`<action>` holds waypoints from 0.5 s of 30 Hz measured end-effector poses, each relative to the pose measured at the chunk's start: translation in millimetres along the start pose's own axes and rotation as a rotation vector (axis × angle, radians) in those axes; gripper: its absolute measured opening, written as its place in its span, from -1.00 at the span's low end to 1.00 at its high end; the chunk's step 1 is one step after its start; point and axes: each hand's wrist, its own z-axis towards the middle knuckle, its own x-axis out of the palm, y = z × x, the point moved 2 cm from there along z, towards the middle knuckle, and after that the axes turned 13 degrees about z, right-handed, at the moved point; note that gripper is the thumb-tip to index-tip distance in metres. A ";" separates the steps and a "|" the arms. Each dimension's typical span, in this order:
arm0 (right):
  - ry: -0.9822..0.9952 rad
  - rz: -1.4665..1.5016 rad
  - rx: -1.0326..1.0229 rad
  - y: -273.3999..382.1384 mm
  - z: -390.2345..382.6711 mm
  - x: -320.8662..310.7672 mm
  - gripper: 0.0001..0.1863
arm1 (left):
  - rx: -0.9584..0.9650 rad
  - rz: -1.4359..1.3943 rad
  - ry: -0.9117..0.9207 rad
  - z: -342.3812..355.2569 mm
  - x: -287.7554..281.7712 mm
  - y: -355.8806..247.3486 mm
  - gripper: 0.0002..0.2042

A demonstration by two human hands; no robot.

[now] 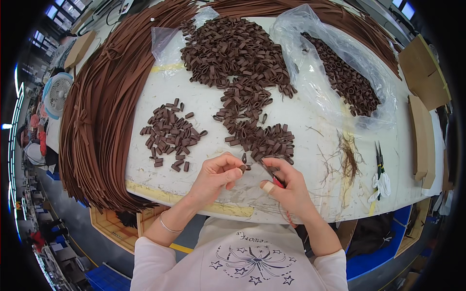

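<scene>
My left hand (216, 175) pinches a small dark brown loop (242, 168) between thumb and fingertips, near the table's front edge. Close beside it, my right hand (293, 189) is closed round small snips (277, 181) with a red grip, their blades pointing toward the loop. The fingers partly cover the snips, so whether the blades touch the loop is hard to see. Just beyond my hands lies a trail of loops (262, 140), running back to a large heap of loops (233, 51). To the left is a smaller separate pile of loops (172, 133).
Long brown strips (104, 102) drape over the table's left side. A clear plastic bag (303, 31) at the right holds more loops. Loose thread clippings (348, 157) and dark-bladed scissors (379, 162) lie to the right, near cardboard boxes (423, 72).
</scene>
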 end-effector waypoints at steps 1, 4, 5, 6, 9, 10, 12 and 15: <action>0.024 0.150 0.052 -0.2 4.0 3.2 -0.67 | -0.017 -0.103 0.002 -0.4 1.4 1.6 -0.85; 0.026 0.264 0.135 -4.8 13.8 13.8 -0.75 | -0.032 -0.233 0.039 2.7 15.3 0.3 -0.84; 0.013 0.246 0.150 -7.7 15.9 15.0 -0.78 | -0.031 -0.205 0.019 4.4 18.7 -0.4 -0.85; -0.003 0.205 0.094 -9.8 16.4 13.5 -0.81 | -0.031 -0.177 -0.001 5.5 22.0 -0.7 -0.85; -0.021 0.031 -0.043 -10.2 15.2 8.2 -0.85 | -0.027 -0.093 -0.015 6.8 23.9 -0.6 -0.87; -0.004 -0.061 -0.068 -6.5 14.5 6.6 -0.85 | -0.026 -0.065 -0.014 6.6 23.3 -0.5 -0.88; -0.016 -0.084 -0.110 -4.3 13.4 7.1 -0.86 | -0.036 -0.031 0.011 7.7 20.9 -0.9 -0.89; -0.034 0.090 -0.106 -9.5 14.7 13.7 -0.85 | -0.041 0.009 -0.031 6.2 20.5 -4.4 -0.92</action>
